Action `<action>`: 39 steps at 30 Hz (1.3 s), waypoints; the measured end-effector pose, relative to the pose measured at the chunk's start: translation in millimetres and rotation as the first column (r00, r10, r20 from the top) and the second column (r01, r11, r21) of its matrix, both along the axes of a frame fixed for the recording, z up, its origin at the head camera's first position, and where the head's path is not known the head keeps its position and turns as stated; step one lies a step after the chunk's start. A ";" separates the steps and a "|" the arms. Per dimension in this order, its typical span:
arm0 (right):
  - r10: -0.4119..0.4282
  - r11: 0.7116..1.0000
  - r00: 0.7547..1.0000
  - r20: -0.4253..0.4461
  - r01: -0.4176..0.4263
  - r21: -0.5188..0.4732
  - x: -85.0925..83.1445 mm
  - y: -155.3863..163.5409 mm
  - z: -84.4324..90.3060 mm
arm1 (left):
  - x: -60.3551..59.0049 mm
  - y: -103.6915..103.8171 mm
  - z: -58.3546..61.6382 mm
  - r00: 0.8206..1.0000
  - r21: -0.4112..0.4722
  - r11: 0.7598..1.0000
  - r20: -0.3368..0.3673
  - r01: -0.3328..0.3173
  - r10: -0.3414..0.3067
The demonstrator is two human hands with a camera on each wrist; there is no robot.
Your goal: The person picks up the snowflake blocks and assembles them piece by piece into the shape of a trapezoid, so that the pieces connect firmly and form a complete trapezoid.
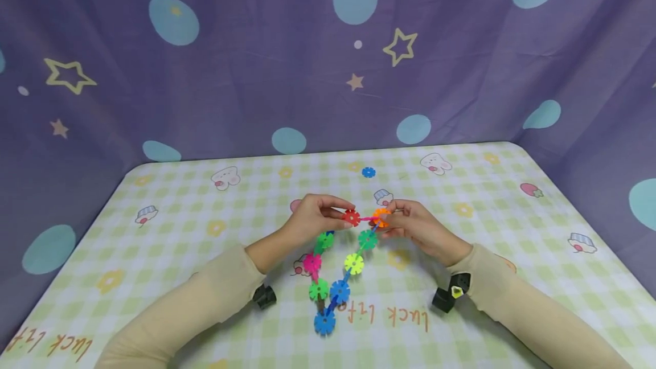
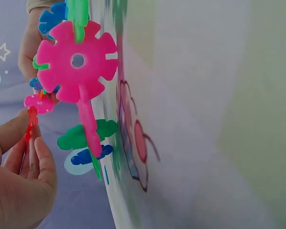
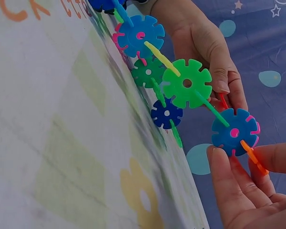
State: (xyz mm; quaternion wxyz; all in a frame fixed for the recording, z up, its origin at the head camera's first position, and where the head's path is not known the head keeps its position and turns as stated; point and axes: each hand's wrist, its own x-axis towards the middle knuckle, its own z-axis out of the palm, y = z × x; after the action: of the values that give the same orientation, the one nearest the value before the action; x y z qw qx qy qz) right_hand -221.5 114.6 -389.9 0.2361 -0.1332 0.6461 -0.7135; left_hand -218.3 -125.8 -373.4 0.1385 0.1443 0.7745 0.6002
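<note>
In the head view my left hand (image 1: 316, 215) pinches a red snowflake disc (image 1: 352, 218) between thumb and fingers. My right hand (image 1: 416, 225) pinches an orange snowflake disc (image 1: 381, 217) at the end of a chain. A pink disc (image 1: 368, 219), seen edge-on, links the red and orange ones. From the orange disc the chain of slotted discs runs toward me through a yellow disc (image 1: 354, 264), bends at a blue disc (image 1: 324, 323), then goes back past a pink disc (image 2: 77, 60) to a green disc (image 1: 325, 240) under my left hand.
A loose blue disc (image 1: 368, 172) lies toward the back of the table, beyond the hands. The checked tablecloth (image 1: 174, 255) carries printed figures and lettering. Behind the table hangs a purple curtain (image 1: 266, 73). Black wrist cameras (image 1: 265, 296) sit under both forearms.
</note>
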 end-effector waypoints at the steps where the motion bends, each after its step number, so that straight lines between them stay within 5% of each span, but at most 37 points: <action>1: 0.001 1.000 1.000 0.001 -0.001 -0.003 0.0 0.3 -0.1 | 0.2 0.2 -0.1 1.000 0.004 1.000 0.008 -0.002 0.002; 11: 0.003 1.000 1.000 0.011 -0.003 -0.025 -0.6 0.4 -2.1 | 1.9 7.0 -3.8 0.999 0.030 0.999 0.024 -0.026 0.025; 23: -0.034 0.998 0.999 -0.018 0.033 -0.047 -1.1 3.7 -5.5 | 2.3 10.5 -4.3 0.981 0.006 0.991 0.138 -0.135 0.133; 39: -0.152 0.983 0.982 -0.111 0.162 0.090 2.1 -0.7 -4.5 | 2.5 11.7 -5.7 0.969 0.056 0.985 0.193 -0.165 0.151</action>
State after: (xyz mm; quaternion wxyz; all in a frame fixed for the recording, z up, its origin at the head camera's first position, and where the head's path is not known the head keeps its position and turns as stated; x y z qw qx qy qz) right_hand -219.4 113.9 -394.4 0.1516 -0.1069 0.7003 -0.6893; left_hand -215.9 -114.1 -379.0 0.1577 0.0295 0.7451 0.6474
